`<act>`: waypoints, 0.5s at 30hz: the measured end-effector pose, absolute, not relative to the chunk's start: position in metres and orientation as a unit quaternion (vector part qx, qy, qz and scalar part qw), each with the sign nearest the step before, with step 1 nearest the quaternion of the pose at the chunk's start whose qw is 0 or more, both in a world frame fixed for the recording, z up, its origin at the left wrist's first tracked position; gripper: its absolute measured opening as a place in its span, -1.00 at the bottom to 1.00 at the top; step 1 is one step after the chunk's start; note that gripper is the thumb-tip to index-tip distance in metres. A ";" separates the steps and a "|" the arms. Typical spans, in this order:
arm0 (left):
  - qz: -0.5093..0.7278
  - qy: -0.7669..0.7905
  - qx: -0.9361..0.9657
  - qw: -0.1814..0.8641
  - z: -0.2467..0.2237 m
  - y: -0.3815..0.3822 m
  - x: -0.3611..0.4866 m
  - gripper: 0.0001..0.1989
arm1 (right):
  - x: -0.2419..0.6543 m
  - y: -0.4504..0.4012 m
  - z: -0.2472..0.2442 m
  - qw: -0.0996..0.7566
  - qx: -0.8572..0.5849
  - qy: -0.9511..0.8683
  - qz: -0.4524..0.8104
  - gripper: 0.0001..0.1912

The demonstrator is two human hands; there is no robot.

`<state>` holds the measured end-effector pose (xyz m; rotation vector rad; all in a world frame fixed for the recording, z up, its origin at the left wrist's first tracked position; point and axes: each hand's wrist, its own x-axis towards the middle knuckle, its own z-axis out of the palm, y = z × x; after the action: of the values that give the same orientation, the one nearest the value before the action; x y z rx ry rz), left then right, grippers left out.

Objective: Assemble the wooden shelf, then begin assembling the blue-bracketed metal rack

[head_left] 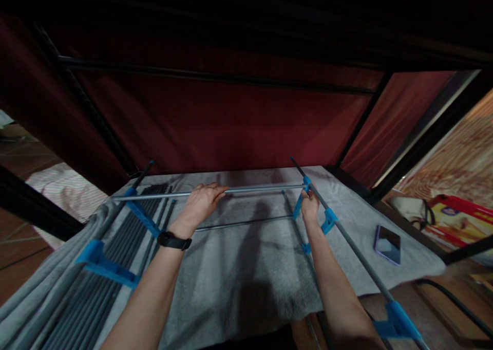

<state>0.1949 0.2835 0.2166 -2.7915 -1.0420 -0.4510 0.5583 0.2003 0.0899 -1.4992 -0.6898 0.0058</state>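
Note:
My left hand (204, 200), with a dark watch (174, 240) on its wrist, is closed over a grey metal tube (262, 189) that runs crosswise. At the tube's right end, my right hand (309, 202) grips a blue plastic connector (306, 182), its fingers partly hidden behind it. A long grey pole (356, 250) slants through this connector and other blue brackets (329, 220). On the left stands a matching pole (111, 217) with blue brackets (103, 265). A second cross tube (246, 223) lies lower, behind my left wrist.
Several loose grey tubes (100, 288) lie side by side at the left on a grey cloth (231, 283). A phone (387, 244) rests on the cloth at the right. Dark frame bars and a red cloth panel (239, 129) stand behind. A red box (462, 219) is at the far right.

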 end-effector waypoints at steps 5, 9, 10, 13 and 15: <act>-0.143 -0.348 -0.925 0.053 0.214 0.286 0.196 -0.64 | 0.561 0.201 0.087 0.678 -0.668 -0.308 0.009 -0.46; -0.144 -0.347 -0.926 0.032 0.215 0.291 0.197 -0.63 | 0.561 0.200 0.085 0.678 -0.667 -0.311 0.009 -0.48; -0.145 -0.346 -0.927 0.026 0.215 0.292 0.197 -0.63 | 0.561 0.200 0.085 0.678 -0.667 -0.309 0.008 -0.48; -0.140 -0.344 -0.928 0.013 0.216 0.294 0.197 -0.61 | 0.560 0.200 0.086 0.678 -0.667 -0.310 0.006 -0.47; -0.137 -0.346 -0.928 0.007 0.217 0.294 0.197 -0.61 | 0.559 0.200 0.087 0.677 -0.667 -0.312 0.002 -0.47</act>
<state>0.1973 0.2940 0.2171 -2.9020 -1.0822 -0.4286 0.5592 0.2002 0.0871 -1.4984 -0.7020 0.0048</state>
